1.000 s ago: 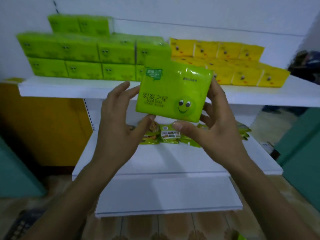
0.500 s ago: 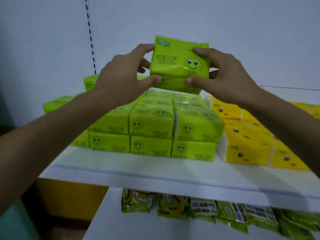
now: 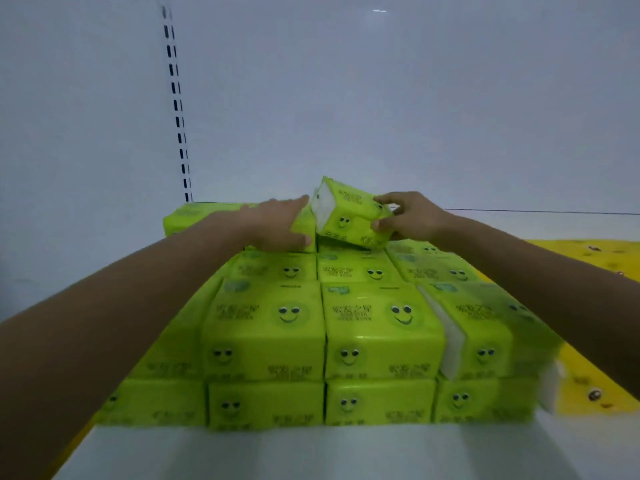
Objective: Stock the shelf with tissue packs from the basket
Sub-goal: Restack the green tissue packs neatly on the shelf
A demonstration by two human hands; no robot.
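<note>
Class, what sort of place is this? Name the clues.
Likely a shop: identical bright green plastic-wrapped tissue packs stacked in rows on a white shelf, a black-slotted rail on the back wall.

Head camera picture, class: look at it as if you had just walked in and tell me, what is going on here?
A person is stocking a shelf with green tissue packs. The right hand grips one pack, tilted, at the back of the stack's top; it does not yet lie flat. The left hand rests with straight fingers on the packs beside it. Yellow packs lie to the right.
</note>
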